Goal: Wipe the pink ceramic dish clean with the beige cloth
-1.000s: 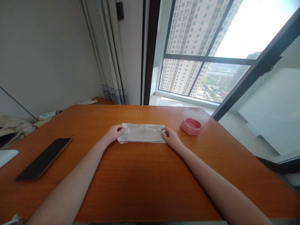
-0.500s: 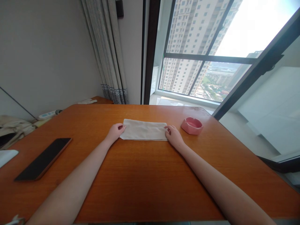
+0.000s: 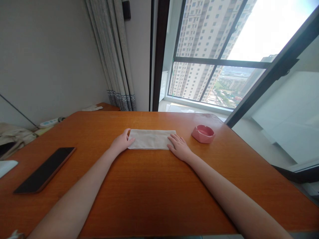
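A white cloth (image 3: 151,139), folded into a long flat strip, lies crosswise on the wooden table (image 3: 154,186). At its left end is my left hand (image 3: 122,141), thumb and fingers apart, the thumb resting on the cloth's edge. My right hand (image 3: 180,147) lies palm down over the right end, fingers spread and stretched out on the fabric. Neither hand grips the cloth. To the right of my right hand stands a pink ashtray (image 3: 203,134), a short way from it.
A dark tablet (image 3: 46,169) lies on the table's left side. Beyond the left edge are a power strip (image 3: 52,122) and some beige fabric (image 3: 15,136). A grey curtain (image 3: 112,56) and a large window (image 3: 214,63) are behind the table.
Both hands have loosened from the cloth's ends. My right hand has moved left onto the cloth and flattened; my left fingers have spread. The far edge of the cloth lies lower and straighter.
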`<state>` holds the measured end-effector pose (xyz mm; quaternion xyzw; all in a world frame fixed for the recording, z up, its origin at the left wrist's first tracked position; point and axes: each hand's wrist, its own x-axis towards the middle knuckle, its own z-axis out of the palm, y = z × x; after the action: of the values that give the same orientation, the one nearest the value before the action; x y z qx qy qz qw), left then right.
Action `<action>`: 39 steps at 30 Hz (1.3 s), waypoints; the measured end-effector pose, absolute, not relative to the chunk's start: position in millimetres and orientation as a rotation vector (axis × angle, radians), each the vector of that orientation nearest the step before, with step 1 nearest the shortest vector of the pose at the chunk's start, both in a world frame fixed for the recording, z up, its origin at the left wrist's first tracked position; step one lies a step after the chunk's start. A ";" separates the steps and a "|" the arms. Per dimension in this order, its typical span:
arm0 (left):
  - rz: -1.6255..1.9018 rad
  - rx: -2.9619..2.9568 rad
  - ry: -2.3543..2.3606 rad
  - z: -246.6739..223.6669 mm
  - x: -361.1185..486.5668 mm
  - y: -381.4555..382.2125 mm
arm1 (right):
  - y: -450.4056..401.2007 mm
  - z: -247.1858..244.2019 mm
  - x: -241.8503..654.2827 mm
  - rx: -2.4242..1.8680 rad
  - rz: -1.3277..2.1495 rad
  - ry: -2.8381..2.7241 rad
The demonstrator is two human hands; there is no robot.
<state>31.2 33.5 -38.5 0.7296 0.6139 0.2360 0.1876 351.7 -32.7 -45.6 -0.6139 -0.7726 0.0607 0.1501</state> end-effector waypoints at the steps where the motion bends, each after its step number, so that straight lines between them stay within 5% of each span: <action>1: 0.615 2.055 1.699 -37.6 31.6 32.0 | -32.8 -46.7 351.0 -1.786 0.196 -2.231; 12: 1.335 1.564 1.781 -48.0 29.5 43.5 | -35.2 -39.9 347.3 -1.698 0.267 -2.197; 17: 1.661 1.834 1.711 -28.9 58.6 22.1 | -35.2 -42.2 336.9 -1.606 0.259 -2.222; 24: 1.027 2.592 0.935 -25.3 157.6 -17.2 | -32.8 -45.7 329.2 -1.529 0.223 -2.203; 39: 1.154 2.349 0.771 -30.8 166.3 -22.1 | -30.0 -46.4 342.7 -1.345 0.248 -1.898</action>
<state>166.3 -22.1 -30.8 0.8426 0.2766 0.4139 0.2053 342.7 -30.0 -46.4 -0.5293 -0.7468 0.0976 0.3906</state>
